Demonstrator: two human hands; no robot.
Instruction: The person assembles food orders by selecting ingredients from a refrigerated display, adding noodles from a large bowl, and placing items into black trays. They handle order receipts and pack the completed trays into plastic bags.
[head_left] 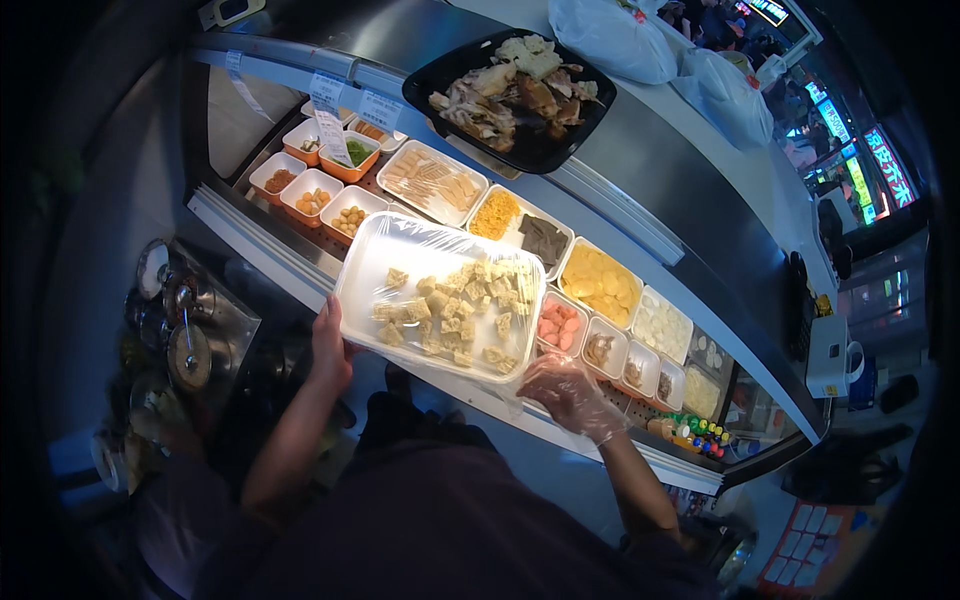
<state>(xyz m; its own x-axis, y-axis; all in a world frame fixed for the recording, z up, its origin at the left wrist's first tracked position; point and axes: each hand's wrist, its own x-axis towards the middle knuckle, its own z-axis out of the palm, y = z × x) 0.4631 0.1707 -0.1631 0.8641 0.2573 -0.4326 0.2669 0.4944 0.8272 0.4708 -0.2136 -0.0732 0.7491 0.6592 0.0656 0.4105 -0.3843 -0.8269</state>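
Centrally, a white tray point(380, 270) covered in clear film and holding pale tofu cubes point(455, 305) is held over a refrigerated display case point(300, 250). At eight o'clock, the bare left hand point(330, 350) grasps the tray's edge. At five o'clock, the right hand point(570, 395), in a clear plastic glove, grips its lower corner. A black tray of cooked food point(510, 100) rests at twelve o'clock on the tabletop point(690, 180).

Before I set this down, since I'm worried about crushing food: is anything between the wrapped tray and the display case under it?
Yes. The wrapped tray, held by the left hand and gloved right hand, hangs over filled white food trays; no free slot shows beneath it.
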